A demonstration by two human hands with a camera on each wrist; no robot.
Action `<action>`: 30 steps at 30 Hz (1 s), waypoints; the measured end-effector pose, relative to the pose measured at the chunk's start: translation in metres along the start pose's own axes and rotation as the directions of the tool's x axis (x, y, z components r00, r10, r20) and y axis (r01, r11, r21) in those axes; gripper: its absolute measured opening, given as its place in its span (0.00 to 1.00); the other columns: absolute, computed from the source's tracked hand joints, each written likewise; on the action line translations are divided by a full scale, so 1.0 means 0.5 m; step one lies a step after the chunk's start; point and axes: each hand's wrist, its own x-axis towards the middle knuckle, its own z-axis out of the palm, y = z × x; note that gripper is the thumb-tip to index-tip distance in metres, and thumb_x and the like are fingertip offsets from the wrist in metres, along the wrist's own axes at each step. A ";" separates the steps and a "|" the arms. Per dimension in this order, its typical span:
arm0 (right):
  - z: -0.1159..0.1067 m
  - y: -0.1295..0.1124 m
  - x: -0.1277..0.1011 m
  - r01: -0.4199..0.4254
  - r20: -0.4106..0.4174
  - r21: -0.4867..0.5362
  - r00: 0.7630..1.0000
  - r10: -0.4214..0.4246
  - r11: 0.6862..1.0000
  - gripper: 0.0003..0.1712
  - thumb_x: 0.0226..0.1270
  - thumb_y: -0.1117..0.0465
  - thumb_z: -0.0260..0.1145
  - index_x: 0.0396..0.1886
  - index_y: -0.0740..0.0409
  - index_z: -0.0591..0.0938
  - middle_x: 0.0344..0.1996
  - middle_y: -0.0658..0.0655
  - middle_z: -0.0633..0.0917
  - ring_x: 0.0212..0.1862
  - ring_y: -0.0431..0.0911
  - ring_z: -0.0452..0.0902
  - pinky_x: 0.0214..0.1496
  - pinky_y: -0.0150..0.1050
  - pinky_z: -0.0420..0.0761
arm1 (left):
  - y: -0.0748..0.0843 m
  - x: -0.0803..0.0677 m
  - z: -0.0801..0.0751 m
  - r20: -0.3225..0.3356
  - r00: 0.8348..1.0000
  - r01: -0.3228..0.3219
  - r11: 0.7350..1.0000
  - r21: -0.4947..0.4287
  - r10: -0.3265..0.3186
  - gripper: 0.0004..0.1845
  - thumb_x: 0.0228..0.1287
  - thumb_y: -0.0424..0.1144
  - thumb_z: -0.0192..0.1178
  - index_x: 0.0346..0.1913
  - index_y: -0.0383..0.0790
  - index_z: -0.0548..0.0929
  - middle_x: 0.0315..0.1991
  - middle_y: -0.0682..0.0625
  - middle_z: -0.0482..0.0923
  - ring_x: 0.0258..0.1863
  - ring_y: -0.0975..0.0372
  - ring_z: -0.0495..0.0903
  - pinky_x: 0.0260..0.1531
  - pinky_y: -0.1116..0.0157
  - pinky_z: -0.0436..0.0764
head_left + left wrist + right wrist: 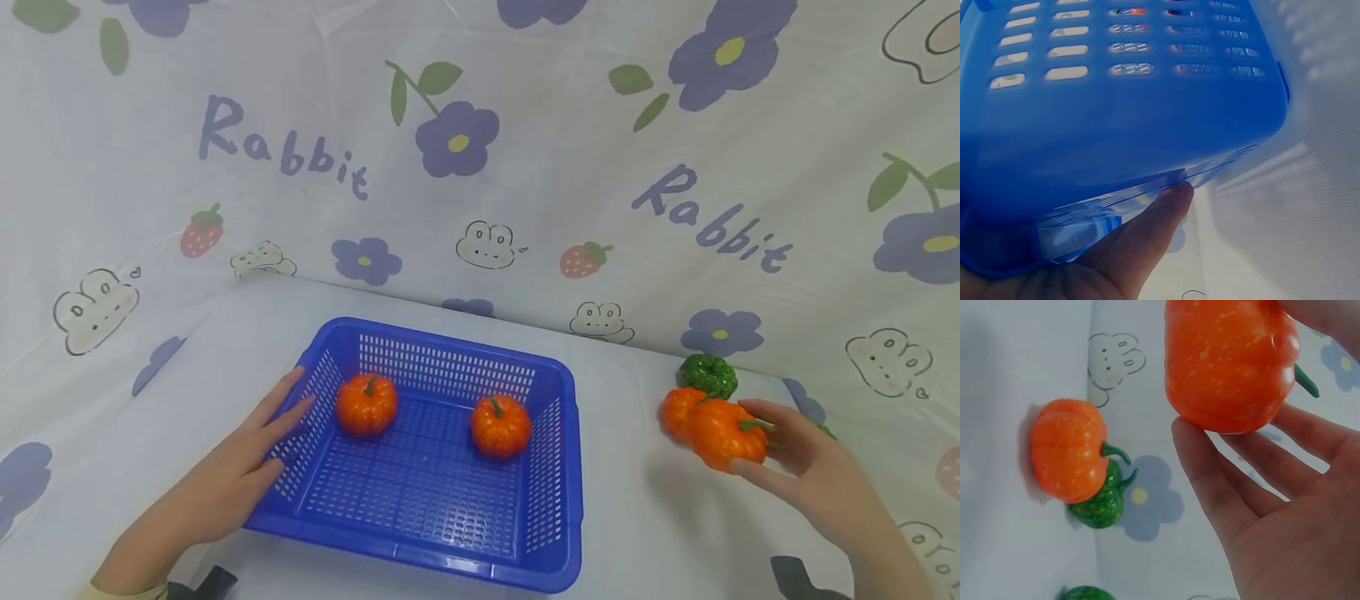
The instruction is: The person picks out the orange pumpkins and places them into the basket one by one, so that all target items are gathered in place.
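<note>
L hand (pixel 225 475) lies flat w/ fingers straight, pressed against the blue basket's (pixel 555 533) left wall at 9 o'clock. R hand (pixel 810 475) at 3 o'clock pinches an orange toy pumpkin (pixel 722 433) betw. thumb & fingers. Inside basket: two orange pumpkins (pixel 366 404) (pixel 499 426). Beyond, at 2 o'clock, another orange pumpkin (pixel 677 410) touches a green pumpkin (pixel 708 375) on the floral cloth (pixel 645 492).
</note>
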 end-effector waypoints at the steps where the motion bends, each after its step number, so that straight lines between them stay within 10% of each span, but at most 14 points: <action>1: 0.000 -0.002 0.001 0.006 -0.004 0.003 1.000 -0.006 1.000 0.46 0.69 0.58 0.80 0.81 0.65 0.68 0.71 0.74 0.74 0.64 0.72 0.76 0.48 0.13 0.72 | 0.000 0.000 0.000 -0.001 1.000 0.000 1.000 0.001 0.000 0.37 0.74 0.25 0.53 0.85 0.36 0.62 0.90 0.48 0.36 0.86 0.40 0.46 0.73 0.39 0.58; 7: 0.000 -0.013 0.006 0.042 -0.026 0.011 0.999 -0.042 0.999 0.45 0.69 0.60 0.80 0.80 0.64 0.70 0.71 0.72 0.75 0.64 0.65 0.77 0.51 0.13 0.72 | -0.001 0.000 0.000 -0.001 1.000 0.002 1.000 0.003 -0.002 0.37 0.74 0.25 0.53 0.85 0.36 0.63 0.90 0.49 0.36 0.86 0.40 0.46 0.73 0.40 0.58; 15: -0.006 -0.037 0.008 0.108 -0.069 0.008 0.992 -0.107 0.994 0.44 0.67 0.61 0.81 0.79 0.63 0.72 0.70 0.70 0.77 0.55 0.18 0.68 0.52 0.13 0.71 | -0.003 -0.001 -0.001 -0.008 1.000 -0.002 1.000 0.005 0.002 0.37 0.74 0.25 0.53 0.85 0.36 0.64 0.90 0.50 0.36 0.86 0.41 0.47 0.76 0.51 0.56; 24: -0.009 -0.075 0.008 0.123 -0.073 -0.017 0.990 -0.124 0.992 0.43 0.66 0.60 0.82 0.77 0.62 0.73 0.68 0.70 0.79 0.59 0.46 0.80 0.52 0.12 0.71 | 0.000 0.001 0.000 -0.006 1.000 -0.004 1.000 -0.002 0.004 0.37 0.74 0.24 0.53 0.85 0.35 0.63 0.90 0.49 0.37 0.86 0.40 0.47 0.72 0.39 0.59; 30: -0.012 -0.098 0.009 0.163 -0.078 0.001 0.984 -0.162 0.987 0.42 0.66 0.61 0.82 0.77 0.59 0.75 0.67 0.66 0.80 0.54 0.20 0.72 0.54 0.13 0.71 | 0.001 0.002 0.000 -0.004 1.000 -0.007 1.000 -0.001 0.007 0.37 0.74 0.25 0.53 0.85 0.35 0.63 0.90 0.49 0.37 0.86 0.40 0.47 0.75 0.45 0.58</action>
